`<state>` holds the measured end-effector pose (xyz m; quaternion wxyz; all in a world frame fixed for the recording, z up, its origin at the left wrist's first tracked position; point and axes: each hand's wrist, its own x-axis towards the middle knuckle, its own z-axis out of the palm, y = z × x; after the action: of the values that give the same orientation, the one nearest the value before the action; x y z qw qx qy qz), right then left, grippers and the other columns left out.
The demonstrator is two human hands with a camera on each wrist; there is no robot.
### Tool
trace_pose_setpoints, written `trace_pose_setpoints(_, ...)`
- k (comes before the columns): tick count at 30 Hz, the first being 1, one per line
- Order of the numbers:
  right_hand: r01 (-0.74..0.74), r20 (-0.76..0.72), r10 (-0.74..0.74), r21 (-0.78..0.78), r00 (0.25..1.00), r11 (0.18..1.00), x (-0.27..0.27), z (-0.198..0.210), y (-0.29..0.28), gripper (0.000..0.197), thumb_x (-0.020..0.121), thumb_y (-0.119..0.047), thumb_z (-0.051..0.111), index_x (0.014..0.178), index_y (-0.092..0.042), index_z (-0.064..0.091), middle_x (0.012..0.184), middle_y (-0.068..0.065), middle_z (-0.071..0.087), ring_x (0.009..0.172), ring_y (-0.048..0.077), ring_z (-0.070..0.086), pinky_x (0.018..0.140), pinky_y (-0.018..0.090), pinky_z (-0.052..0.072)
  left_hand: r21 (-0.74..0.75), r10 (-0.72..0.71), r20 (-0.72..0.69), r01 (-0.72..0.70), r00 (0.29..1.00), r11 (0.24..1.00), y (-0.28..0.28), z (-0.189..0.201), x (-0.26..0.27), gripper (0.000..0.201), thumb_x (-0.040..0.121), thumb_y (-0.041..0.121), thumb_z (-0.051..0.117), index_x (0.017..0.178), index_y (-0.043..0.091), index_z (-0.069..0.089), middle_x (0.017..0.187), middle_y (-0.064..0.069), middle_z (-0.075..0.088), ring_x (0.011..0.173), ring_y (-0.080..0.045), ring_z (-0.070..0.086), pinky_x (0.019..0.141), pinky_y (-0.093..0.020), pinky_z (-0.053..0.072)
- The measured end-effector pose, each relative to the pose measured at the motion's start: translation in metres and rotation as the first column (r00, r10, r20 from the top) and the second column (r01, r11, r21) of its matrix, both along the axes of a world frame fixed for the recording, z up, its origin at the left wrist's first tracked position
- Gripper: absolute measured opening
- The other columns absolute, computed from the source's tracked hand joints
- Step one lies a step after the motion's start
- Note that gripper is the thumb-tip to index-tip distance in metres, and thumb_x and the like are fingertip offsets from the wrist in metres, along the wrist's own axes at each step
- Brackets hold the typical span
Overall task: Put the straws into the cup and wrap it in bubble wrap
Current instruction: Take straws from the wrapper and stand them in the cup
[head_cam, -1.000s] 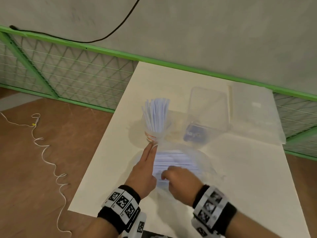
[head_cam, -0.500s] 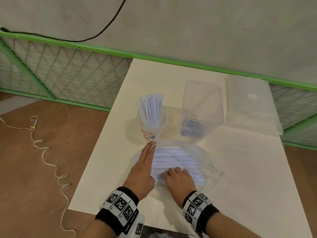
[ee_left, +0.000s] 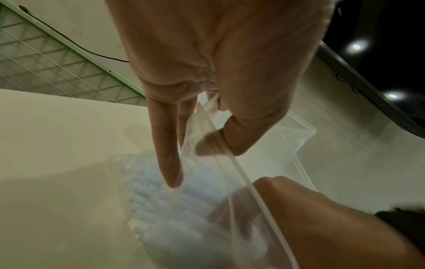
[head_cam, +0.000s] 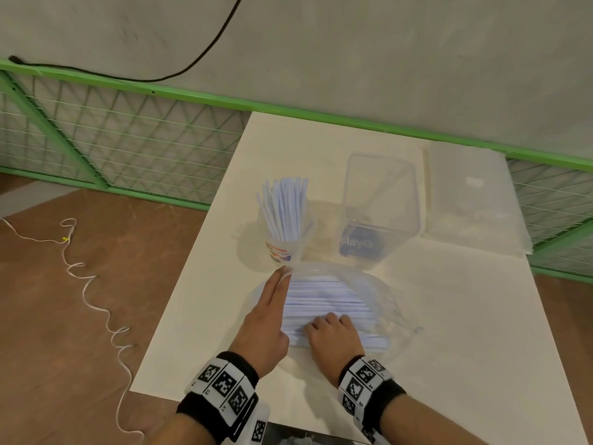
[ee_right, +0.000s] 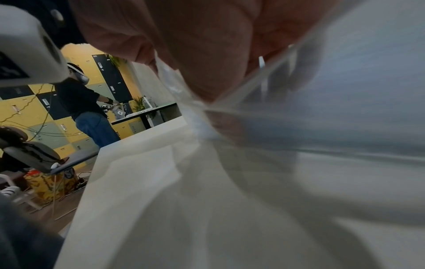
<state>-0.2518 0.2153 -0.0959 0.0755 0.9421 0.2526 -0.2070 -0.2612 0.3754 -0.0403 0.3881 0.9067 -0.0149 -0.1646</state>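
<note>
While the left hand pinches the bag mouth open, the right hand reaches inside, fingers curling over loose straws — grip unclear. Cup, part-filled, stands just beyond on the bench. Next — lift a bundle across.

A clear tub stands on the worktop before a green mesh fence, a black cable on the wall, white cord on the floor.
</note>
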Motion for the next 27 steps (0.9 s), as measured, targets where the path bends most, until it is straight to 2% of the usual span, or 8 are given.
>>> trace_pose_setpoints(4,-0.031,0.068,0.031,-0.003,0.997,1.0,0.004,-0.0061,-0.001,0.029,0.09,-0.009,0.053,0.118,-0.013,0.06,0.117,0.009,0.063,0.111,0.032,0.053,0.094,0.045,0.039,-0.011,0.003,0.002,-0.003,1.0,1.0,0.0004,0.0005,0.0008,0.103,0.074,-0.01,0.048,0.154,0.034,0.0,0.156,0.031,-0.012,0.125,-0.01,0.046,0.09,-0.028,0.051)
trace_pose_setpoints(11,-0.019,0.045,0.019,0.0,0.999,1.0,0.0041,-0.0056,0.0012,0.035,0.091,-0.013,0.052,0.125,-0.019,0.055,0.118,0.008,0.064,0.111,0.031,0.054,0.096,0.045,0.034,-0.014,0.009,0.001,-0.009,1.0,1.0,0.0002,0.0013,0.0023,0.104,0.074,-0.011,0.049,0.154,0.034,0.0,0.157,0.03,-0.011,0.126,-0.011,0.046,0.092,-0.028,0.05)
trace_pose_setpoints(17,-0.019,0.032,0.018,0.025,0.999,1.0,0.0032,-0.0027,0.0021,0.031,0.09,-0.012,0.046,0.119,-0.014,0.057,0.119,0.009,0.061,0.114,0.032,0.051,0.098,0.045,0.034,-0.043,0.007,-0.004,-0.007,1.0,0.999,0.0017,-0.0005,0.0021,0.105,0.074,-0.012,0.048,0.154,0.036,0.0,0.156,0.031,-0.011,0.127,-0.01,0.047,0.092,-0.029,0.051)
trace_pose_setpoints(21,0.03,0.033,-0.035,0.133,0.999,0.991,0.0014,-0.003,-0.0013,0.033,0.085,-0.013,0.047,0.117,-0.014,0.054,0.11,0.007,0.067,0.102,0.032,0.06,0.09,0.044,0.037,-0.046,0.02,-0.006,-0.02,1.0,0.999,0.0039,-0.001,0.0033,0.104,0.074,-0.01,0.049,0.154,0.036,0.001,0.156,0.032,-0.01,0.12,-0.011,0.051,0.084,-0.026,0.051)
trace_pose_setpoints(23,0.031,0.018,-0.034,0.147,0.999,0.989,0.0013,-0.0045,-0.0032,0.035,0.08,-0.012,0.055,0.114,-0.016,0.059,0.104,0.005,0.07,0.094,0.03,0.064,0.084,0.043,0.043,-0.038,0.021,-0.007,-0.022,1.0,0.999,0.004,-0.0008,0.0041,0.104,0.074,-0.01,0.049,0.154,0.036,0.0,0.156,0.032,-0.01,0.12,-0.011,0.05,0.083,-0.025,0.052)
trace_pose_setpoints(26,0.03,0.043,-0.036,0.132,0.998,0.991,0.0013,-0.0057,-0.0027,0.033,0.053,-0.017,0.081,0.084,-0.024,0.069,0.077,-0.005,0.071,0.067,0.019,0.066,0.062,0.035,0.049,-0.03,0.015,-0.014,-0.016,1.0,0.999,0.0034,-0.0007,0.0043,0.104,0.074,-0.01,0.048,0.154,0.037,0.0,0.154,0.035,-0.012,0.113,-0.012,0.054,0.082,-0.029,0.054)
trace_pose_setpoints(27,0.026,0.067,-0.037,0.159,0.997,0.987,0.0012,-0.0071,-0.0028,0.037,0.046,-0.018,0.085,0.079,-0.026,0.069,0.071,-0.007,0.069,0.061,0.018,0.065,0.057,0.034,0.049,-0.03,0.016,-0.019,-0.017,1.0,0.999,0.0033,-0.0007,0.0042,0.104,0.074,-0.01,0.048,0.154,0.037,0.0,0.153,0.036,-0.013,0.111,-0.012,0.056,0.081,-0.03,0.054)
